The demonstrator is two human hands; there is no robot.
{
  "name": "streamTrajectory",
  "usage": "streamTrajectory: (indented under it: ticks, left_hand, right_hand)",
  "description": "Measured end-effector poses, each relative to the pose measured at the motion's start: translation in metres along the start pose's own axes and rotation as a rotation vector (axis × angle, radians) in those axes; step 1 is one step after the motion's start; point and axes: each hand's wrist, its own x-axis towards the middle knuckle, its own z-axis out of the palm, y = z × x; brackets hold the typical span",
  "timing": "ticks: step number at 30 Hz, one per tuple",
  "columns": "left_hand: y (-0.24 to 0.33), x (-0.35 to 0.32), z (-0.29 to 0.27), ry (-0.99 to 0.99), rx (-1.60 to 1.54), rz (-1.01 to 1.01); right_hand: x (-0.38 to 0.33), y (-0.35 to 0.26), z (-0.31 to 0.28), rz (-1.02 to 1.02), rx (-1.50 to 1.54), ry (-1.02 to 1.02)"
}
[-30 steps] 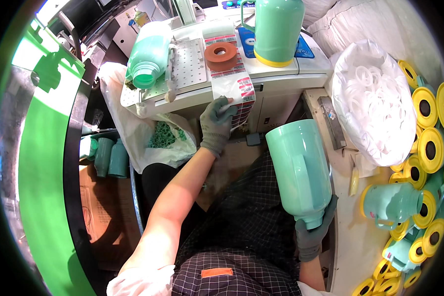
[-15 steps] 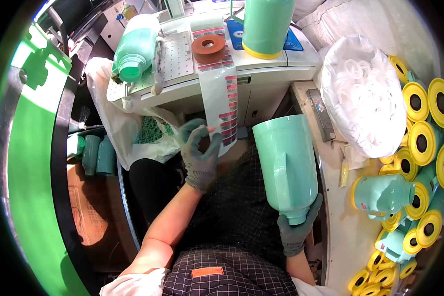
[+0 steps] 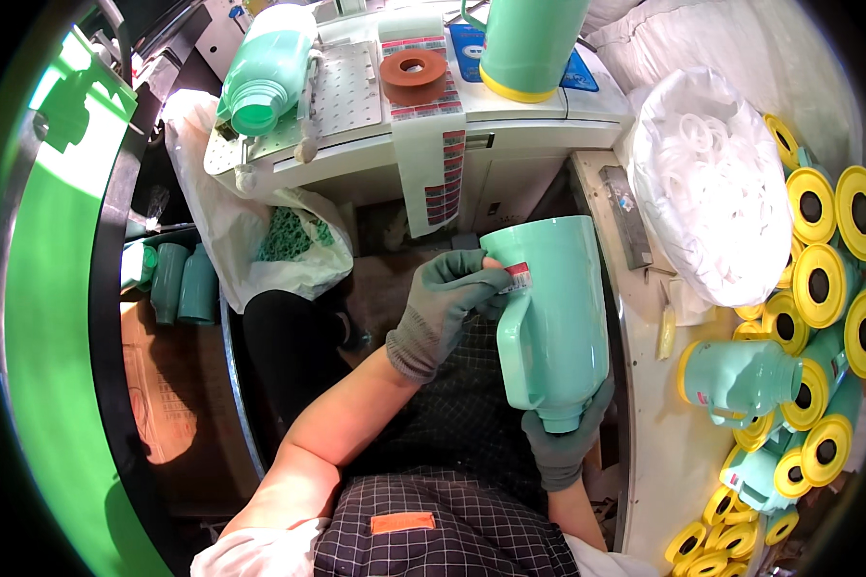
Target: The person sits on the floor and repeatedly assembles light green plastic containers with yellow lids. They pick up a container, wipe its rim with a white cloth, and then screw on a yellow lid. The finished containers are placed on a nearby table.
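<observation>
The right hand [image 3: 570,440] clamps the neck of the upturned mint-green thermos shell [image 3: 563,308] over the checked apron [image 3: 433,481]. The left hand [image 3: 452,300] has left the hanging label strip [image 3: 428,192] and pinches 1 red-and-white label [image 3: 519,278] against the shell, near its handle [image 3: 513,361]; application seems begun. Beyond, a brown tape roll [image 3: 399,85] sits on the strip.

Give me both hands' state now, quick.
Left hand: closed, pinching a red-and-white label at the green jug's side.
Right hand: closed, holding the jug by its neck.
</observation>
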Motion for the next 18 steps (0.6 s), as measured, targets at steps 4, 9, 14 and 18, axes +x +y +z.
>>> streamTrajectory:
  ticks: [4, 9, 14, 18]
  left_hand:
    - [0.004, -0.001, -0.007, 0.059, 0.29, 0.189]
    - [0.022, 0.021, -0.108, 0.324, 1.152, 0.418]
    - [0.162, 0.028, -0.146, 0.643, 1.768, 1.284]
    - [0.247, 0.074, -0.219, 0.555, 2.532, 1.234]
  right_hand:
    - [-0.011, 0.009, 0.002, -0.077, -0.119, 0.011]
    - [0.001, 0.002, -0.006, -0.009, -0.068, 0.054]
    - [0.034, 0.006, -0.018, -0.015, 0.027, 0.163]
    - [0.1, -0.032, 0.009, -0.136, 0.133, 0.189]
